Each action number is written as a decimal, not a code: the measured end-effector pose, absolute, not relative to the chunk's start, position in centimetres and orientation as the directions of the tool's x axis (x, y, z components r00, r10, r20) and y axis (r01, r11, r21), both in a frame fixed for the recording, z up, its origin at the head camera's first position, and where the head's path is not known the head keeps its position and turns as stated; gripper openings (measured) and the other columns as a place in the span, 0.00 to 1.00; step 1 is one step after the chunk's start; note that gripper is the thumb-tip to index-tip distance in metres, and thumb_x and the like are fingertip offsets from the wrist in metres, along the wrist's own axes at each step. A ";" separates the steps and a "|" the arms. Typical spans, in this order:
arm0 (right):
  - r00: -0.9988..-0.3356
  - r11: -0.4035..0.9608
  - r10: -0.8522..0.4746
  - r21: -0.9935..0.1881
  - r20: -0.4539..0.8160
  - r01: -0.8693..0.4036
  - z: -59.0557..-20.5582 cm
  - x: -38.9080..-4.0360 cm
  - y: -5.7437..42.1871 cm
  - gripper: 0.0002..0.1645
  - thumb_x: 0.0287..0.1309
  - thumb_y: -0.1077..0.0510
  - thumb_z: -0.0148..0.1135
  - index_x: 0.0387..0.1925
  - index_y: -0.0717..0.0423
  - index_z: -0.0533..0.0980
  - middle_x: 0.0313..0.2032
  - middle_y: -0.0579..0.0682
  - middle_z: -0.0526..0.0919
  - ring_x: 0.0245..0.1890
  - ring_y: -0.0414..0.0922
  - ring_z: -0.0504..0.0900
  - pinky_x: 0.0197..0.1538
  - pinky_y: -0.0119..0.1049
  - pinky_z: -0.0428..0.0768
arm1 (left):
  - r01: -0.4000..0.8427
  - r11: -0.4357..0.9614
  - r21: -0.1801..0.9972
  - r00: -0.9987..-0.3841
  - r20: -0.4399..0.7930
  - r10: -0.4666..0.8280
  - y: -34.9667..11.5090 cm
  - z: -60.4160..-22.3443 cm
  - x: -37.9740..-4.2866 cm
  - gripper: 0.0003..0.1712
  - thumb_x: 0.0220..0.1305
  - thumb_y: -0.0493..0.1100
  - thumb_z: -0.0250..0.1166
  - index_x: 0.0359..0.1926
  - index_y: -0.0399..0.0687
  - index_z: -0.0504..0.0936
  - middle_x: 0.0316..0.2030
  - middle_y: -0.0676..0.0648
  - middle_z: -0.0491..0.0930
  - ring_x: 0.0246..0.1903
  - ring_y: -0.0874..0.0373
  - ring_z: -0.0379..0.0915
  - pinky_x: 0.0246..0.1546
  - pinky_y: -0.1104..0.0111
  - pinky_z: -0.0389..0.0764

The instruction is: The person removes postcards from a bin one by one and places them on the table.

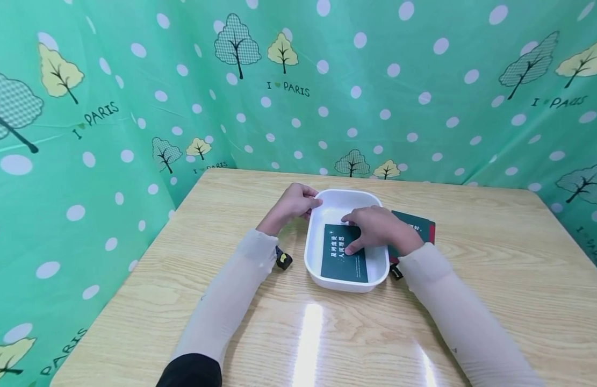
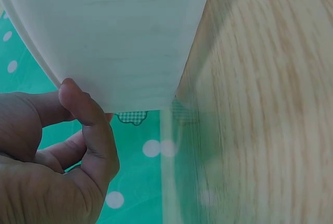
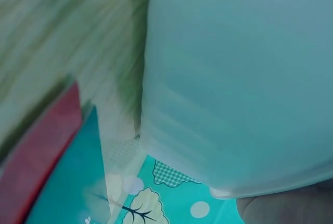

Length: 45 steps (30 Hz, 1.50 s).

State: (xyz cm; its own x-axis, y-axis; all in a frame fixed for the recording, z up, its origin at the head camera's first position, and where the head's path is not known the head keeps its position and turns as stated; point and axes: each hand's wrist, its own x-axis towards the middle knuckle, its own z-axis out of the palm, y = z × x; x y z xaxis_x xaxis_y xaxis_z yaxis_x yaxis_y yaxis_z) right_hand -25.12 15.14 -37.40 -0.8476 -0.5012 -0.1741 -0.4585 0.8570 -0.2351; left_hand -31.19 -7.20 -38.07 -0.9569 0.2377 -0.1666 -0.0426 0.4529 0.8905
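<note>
A white plastic tub (image 1: 310, 252) stands on the table with a dark green card (image 1: 333, 266) lying in its near half, white characters printed on it. At the tub's far left corner my left hand (image 1: 296, 201) pinches the rim; the left wrist view shows thumb and finger of the left hand (image 2: 78, 151) at the edge of the tub wall (image 2: 125, 41). My right hand (image 1: 375, 227) reaches over the right rim into the tub. Its thumb touches the card's face, while the forefinger extends past the card's far edge, apart from the thumb. The other right fingers are mostly hidden.
Right of the tub lies another dark green item (image 1: 409, 220) with a red edge, partly behind my right wrist. A small black strap with a yellow mark (image 1: 282, 259) shows by my left sleeve. A polka-dot curtain (image 1: 298, 107) borders the wooden table (image 1: 259, 333).
</note>
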 end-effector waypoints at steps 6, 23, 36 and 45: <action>-0.853 0.859 -0.496 -0.239 -0.164 -0.453 -37.4 -24.9 15.0 0.52 0.38 0.31 0.75 0.64 0.48 0.72 0.52 0.47 0.77 0.49 0.46 0.75 0.55 0.50 0.75 | -0.037 0.447 0.894 -0.957 -0.160 0.241 -7.2 -38.2 -31.2 0.12 0.66 0.39 0.65 0.49 0.39 0.81 0.35 0.41 0.81 0.25 0.54 0.79 0.23 0.67 0.83; -0.880 0.798 -0.472 -0.398 0.053 -0.452 -35.6 -24.4 15.1 0.38 0.51 0.50 0.75 0.62 0.55 0.71 0.52 0.54 0.71 0.49 0.49 0.71 0.53 0.47 0.78 | -0.047 0.457 0.888 -0.963 -0.162 0.217 -7.1 -38.1 -31.0 0.12 0.66 0.39 0.65 0.49 0.40 0.81 0.35 0.42 0.81 0.25 0.54 0.79 0.26 0.64 0.84; -0.858 0.707 -0.458 -0.490 0.233 -0.510 -33.7 -23.5 15.8 0.14 0.73 0.66 0.45 0.57 0.61 0.68 0.51 0.55 0.75 0.46 0.48 0.76 0.47 0.43 0.82 | -0.054 0.482 0.874 -0.967 -0.167 0.195 -7.0 -38.1 -31.0 0.12 0.66 0.40 0.64 0.49 0.41 0.81 0.36 0.42 0.81 0.27 0.53 0.79 0.22 0.68 0.82; -0.821 0.634 -0.389 -0.525 0.418 -0.568 -32.1 -23.1 17.1 0.16 0.74 0.68 0.40 0.59 0.66 0.64 0.50 0.60 0.72 0.45 0.52 0.73 0.46 0.48 0.79 | -0.046 0.490 0.870 -0.965 -0.166 0.203 -6.9 -38.1 -31.0 0.13 0.67 0.42 0.64 0.49 0.42 0.81 0.37 0.42 0.81 0.28 0.53 0.79 0.24 0.68 0.83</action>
State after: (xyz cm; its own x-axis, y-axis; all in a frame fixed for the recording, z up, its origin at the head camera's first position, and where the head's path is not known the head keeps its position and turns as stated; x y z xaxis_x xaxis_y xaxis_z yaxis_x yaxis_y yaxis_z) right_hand -23.13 17.07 -32.10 -0.8210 -0.3893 0.4176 -0.5678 0.6341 -0.5249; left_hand -31.05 -6.95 -38.07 -0.9650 0.2032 -0.1659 -0.0464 0.4902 0.8704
